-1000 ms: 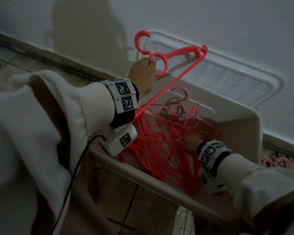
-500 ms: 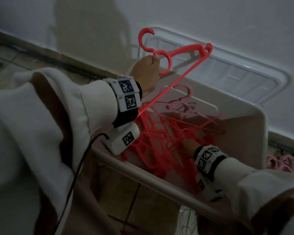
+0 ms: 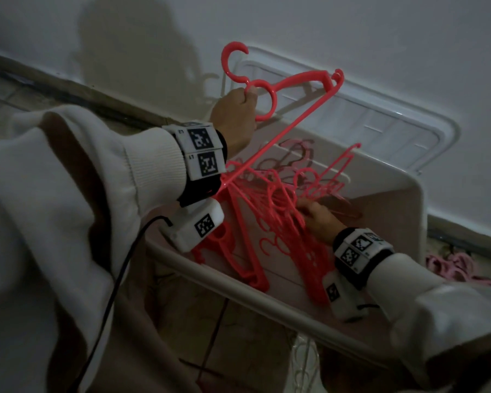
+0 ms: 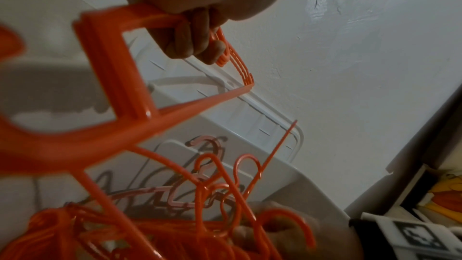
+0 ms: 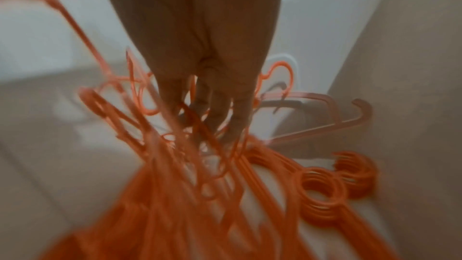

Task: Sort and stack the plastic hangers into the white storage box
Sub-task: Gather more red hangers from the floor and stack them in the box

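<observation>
Red hangers (image 3: 270, 211) of thin smooth plastic, tangled in a loose heap inside the white box (image 3: 403, 194); round hooks and straight bars crossing at many angles. A neater stack of the same red hangers (image 5: 322, 191) on the box floor, hooks and rings lined up. A few pale pink hangers (image 3: 295, 151) against the far wall of the box.

One bundle of red hangers (image 3: 295, 83) raised above the box, flat against each other, hook up and long bar slanting down into the heap. Held near the ring below the hook by the left hand (image 3: 234, 114), fingers (image 4: 192, 37) curled tight around the plastic, wrist bent upward, back of the hand toward the head camera.

Right hand (image 3: 318, 219) low inside the box, palm down, fingers (image 5: 220, 110) long and spread, pushed in among the tangled bars; in the blurred wrist view, cannot tell whether anything is gripped.

Box of smooth matte plastic with rounded rim. White lid (image 3: 380, 123) with ribbed surface, leaning on the wall (image 3: 352, 29) behind. More pink hangers (image 3: 459, 268) on the floor at the right, outside the box.
</observation>
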Available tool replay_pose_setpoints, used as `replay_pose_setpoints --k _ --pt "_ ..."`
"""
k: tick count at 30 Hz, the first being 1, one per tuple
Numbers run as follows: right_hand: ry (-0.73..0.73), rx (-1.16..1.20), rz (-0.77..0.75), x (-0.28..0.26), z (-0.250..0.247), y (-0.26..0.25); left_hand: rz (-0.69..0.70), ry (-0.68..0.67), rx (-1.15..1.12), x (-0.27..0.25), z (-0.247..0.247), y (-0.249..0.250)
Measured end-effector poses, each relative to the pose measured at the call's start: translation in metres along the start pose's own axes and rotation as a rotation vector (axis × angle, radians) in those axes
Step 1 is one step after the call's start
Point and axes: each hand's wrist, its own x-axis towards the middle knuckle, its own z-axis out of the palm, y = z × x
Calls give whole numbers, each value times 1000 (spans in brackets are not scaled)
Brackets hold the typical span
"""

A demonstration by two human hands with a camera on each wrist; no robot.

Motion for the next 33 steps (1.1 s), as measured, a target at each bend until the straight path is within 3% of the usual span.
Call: replay_pose_setpoints --k 3,7,11,17,22,24,28,30,33 --pt "89 185 -6 1 -8 -14 -6 37 2 -1 0 3" --pt "-11 455 72 1 -16 -23 -6 51 -21 -1 2 3" --pt "-60 577 121 0 -23 -24 15 55 -9 -1 1 3" --pt "21 768 210 3 -25 -22 32 74 4 -2 1 4" --pt "52 763 221 4 -30 -20 48 87 -5 -4 0 7" --pt "65 702 215 4 -31 -17 31 57 -7 -2 0 5" --pt "96 706 229 3 -33 -19 -21 -219 64 0 2 -7" --pt "107 743 230 3 -34 -21 89 -295 245 -7 2 -10" --pt "114 786 241 4 -34 -24 274 -259 456 -22 4 -11"
